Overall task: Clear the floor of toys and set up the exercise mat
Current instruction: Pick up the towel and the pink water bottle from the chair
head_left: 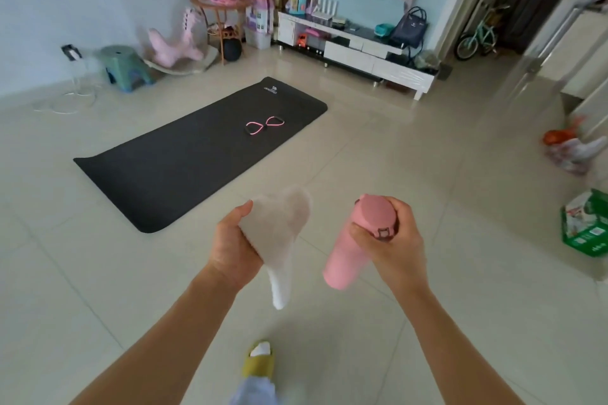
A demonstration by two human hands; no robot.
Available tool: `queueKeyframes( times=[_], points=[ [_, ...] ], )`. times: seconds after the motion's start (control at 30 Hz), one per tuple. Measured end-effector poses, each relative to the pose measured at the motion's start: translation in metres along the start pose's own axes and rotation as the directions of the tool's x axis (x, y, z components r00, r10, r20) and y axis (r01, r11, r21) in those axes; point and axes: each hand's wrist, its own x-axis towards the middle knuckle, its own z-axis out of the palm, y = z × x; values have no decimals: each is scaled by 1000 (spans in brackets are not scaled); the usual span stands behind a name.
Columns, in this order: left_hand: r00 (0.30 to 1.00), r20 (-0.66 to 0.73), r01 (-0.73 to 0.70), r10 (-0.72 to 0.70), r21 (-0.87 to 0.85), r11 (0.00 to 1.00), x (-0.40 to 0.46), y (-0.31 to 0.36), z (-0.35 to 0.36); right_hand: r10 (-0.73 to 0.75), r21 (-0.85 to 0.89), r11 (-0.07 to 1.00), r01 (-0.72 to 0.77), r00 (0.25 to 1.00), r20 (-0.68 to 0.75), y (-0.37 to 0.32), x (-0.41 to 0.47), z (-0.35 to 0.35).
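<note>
Nearest the camera, a foot in a yellow slipper [257, 361] is set on the tiled floor [427, 174]. Above it, two bare forearms are held out over the floor. A white towel [279, 233] is gripped by the left hand [235, 245]: the fingers are curled round its bunched upper part, with the thumb [241, 209] pressed against the cloth, and a narrow end of the towel is left hanging below the hand. Just beside it, apart from the towel, a pink bottle [358, 243] is held tilted by the right hand [393, 238], whose fingers [399, 207] are wrapped closed round the lid end while the base points down and toward the left hand. Farther out, ahead and to the left of both hands and well apart from them, the black exercise mat [184, 154] is laid flat and unrolled on the floor, running diagonally toward the far wall. A pink and black figure-eight resistance band [265, 125] is lying on the mat near its far end. At the right edge of the floor a green box [587, 227] and an orange and white toy [572, 148] are seen. Along the far wall a green stool [123, 67], a pink rocking horse [174, 46] and a round side table [220, 10] stand to the left, and a low white TV cabinet [355, 49] carrying a dark handbag [409, 28] stands to the right.
</note>
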Motion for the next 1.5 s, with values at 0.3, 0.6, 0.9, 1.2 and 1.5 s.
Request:
queueKeyframes(
  times=[0.3,0.6,0.9,1.2,1.5],
  points=[
    [999,30,15,-18,112,994,163,67,32,69,21,997,-68,996,-50,3,163,68],
    [1000,8,-2,0,183,983,312,94,81,88,47,995,-84,990,-112,33,317,80],
    [993,-102,-40,55,142,989,471,92,162,62,46,997,-60,997,-43,72,508,52],
    [991,-112,-63,71,80,995,625,99,218,89,-3,996,-89,996,-26,101,676,45],
    [996,-87,2,2,45,999,804,139,238,140,-4,990,-141,989,-45,125,846,92]
  ],
)
